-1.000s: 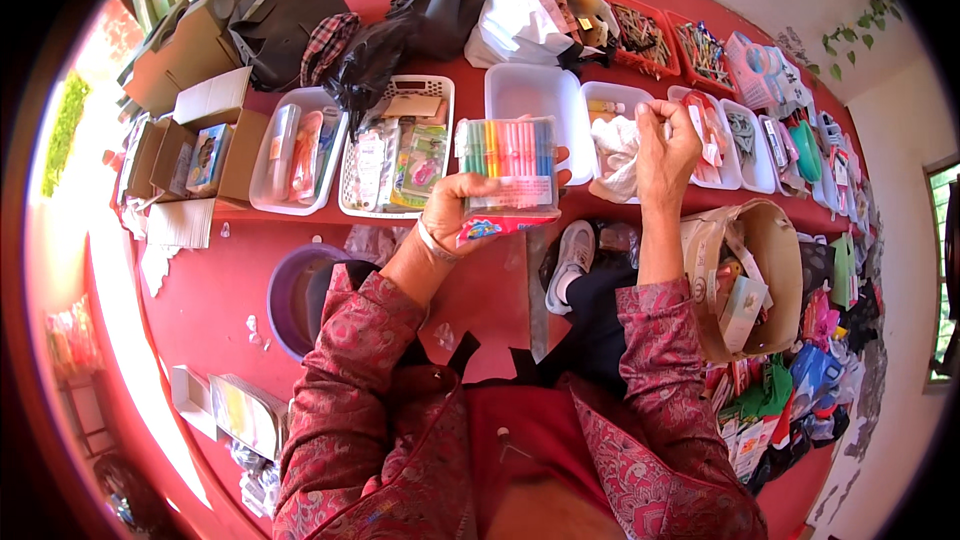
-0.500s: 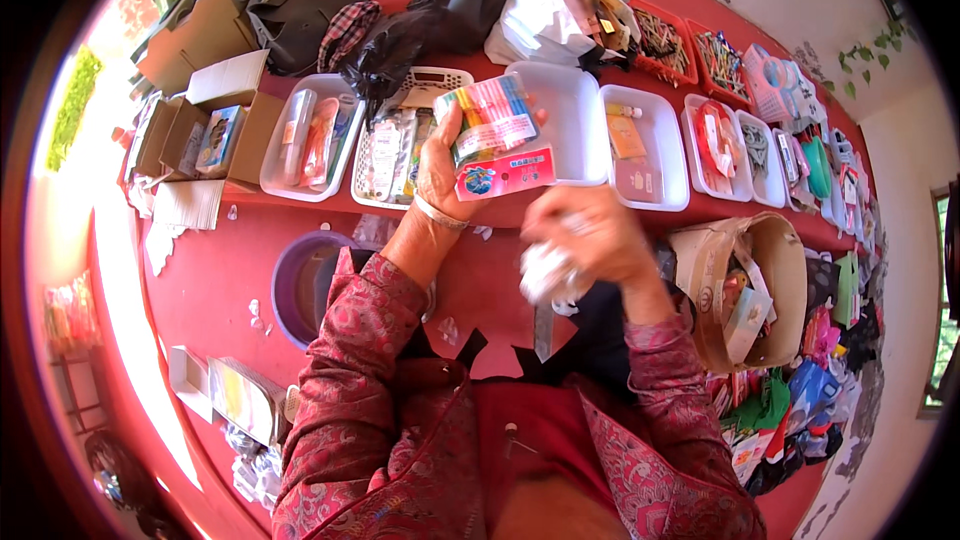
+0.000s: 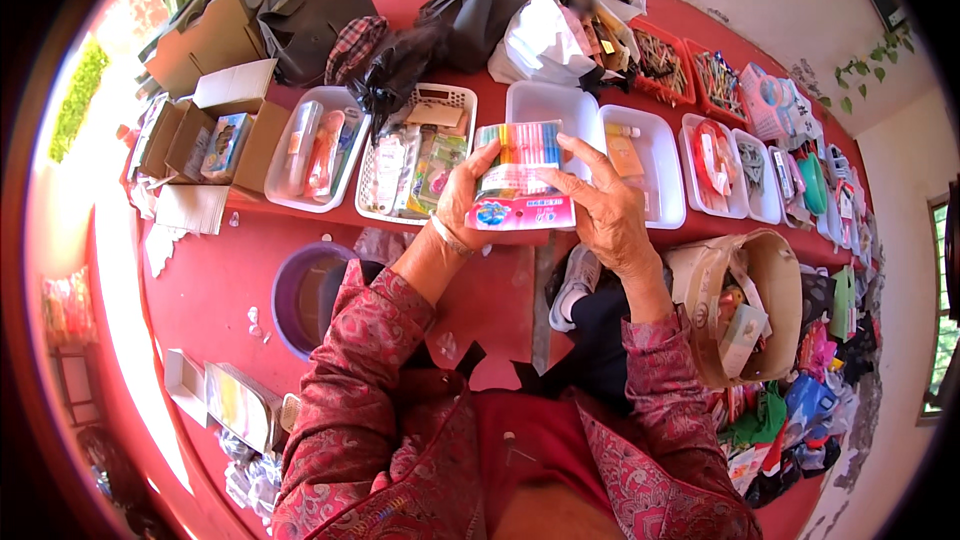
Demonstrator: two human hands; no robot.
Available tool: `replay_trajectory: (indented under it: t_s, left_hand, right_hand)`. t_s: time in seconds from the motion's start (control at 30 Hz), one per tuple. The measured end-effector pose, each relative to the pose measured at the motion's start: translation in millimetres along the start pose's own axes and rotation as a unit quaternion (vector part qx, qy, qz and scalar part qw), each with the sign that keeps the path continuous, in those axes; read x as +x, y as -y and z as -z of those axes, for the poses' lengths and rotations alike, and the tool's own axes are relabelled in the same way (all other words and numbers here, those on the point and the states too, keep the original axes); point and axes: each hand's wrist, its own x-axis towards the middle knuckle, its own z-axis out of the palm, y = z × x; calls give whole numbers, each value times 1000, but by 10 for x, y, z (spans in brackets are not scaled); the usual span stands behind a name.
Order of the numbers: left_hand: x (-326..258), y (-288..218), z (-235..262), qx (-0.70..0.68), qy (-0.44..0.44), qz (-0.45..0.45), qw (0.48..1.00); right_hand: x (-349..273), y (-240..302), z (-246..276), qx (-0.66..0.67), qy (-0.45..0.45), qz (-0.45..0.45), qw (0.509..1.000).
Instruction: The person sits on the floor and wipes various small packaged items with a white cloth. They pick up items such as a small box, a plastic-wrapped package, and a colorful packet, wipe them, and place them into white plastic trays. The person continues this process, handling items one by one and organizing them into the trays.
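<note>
Over the near edge of the row of trays, a clear pack of coloured felt-tip pens (image 3: 524, 145) is held between both hands, with its pink header card (image 3: 520, 214) toward me. My left hand (image 3: 462, 195) grips the left side of the pack, thumb on its front. The fingers of my right hand (image 3: 608, 202) rest on the pack's right side and front. Just behind it stands a white tray (image 3: 570, 100), partly hidden by the pack. A white basket (image 3: 372, 202) with packaged goods sits to the left of my hands.
A white tray with an orange packet (image 3: 625, 150) is on the right. An open cardboard box (image 3: 265, 145) stands far left. On the floor are a purple bucket (image 3: 290, 305) and a carton of packages (image 3: 700, 310). Black bags (image 3: 310, 25) and a white bag (image 3: 540, 35) line the back.
My right hand has moved up and onto the pen pack; the blurred white crumpled thing at it no longer shows there. The pack has shifted right and slightly nearer, and sits straighter.
</note>
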Motion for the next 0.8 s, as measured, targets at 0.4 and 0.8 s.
replay_trajectory:
  t_s: [0.4, 0.8]
  left_hand:
    - [30, 93, 81, 346, -213, -3, 914]
    - [-16, 139, -14, 325, -20, 5, 946]
  right_hand:
    - [-140, -516, -6, 332, -125, -373, 858]
    - [-114, -102, 141, 422, -12, -397, 815]
